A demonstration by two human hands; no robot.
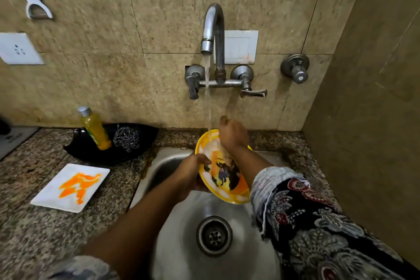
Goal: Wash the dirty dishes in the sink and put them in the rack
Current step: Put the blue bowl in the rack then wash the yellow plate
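A round yellow plate (pixel 223 179) with a printed picture is tilted over the steel sink (pixel 181 223), under running water from the tap (pixel 212 29). My left hand (pixel 192 173) grips the plate's left rim. My right hand (pixel 231 135) rests on the plate's upper face, fingers curled, in the water stream; I cannot see anything in it. A white square plate (pixel 70 187) smeared with orange sauce lies on the counter to the left of the sink.
A black dish (pixel 141 143) at the back of the granite counter holds a yellow soap bottle (pixel 95 128) and a steel scrubber (pixel 126 138). Tap handles (pixel 252 93) stick out from the tiled wall. A side wall stands close on the right.
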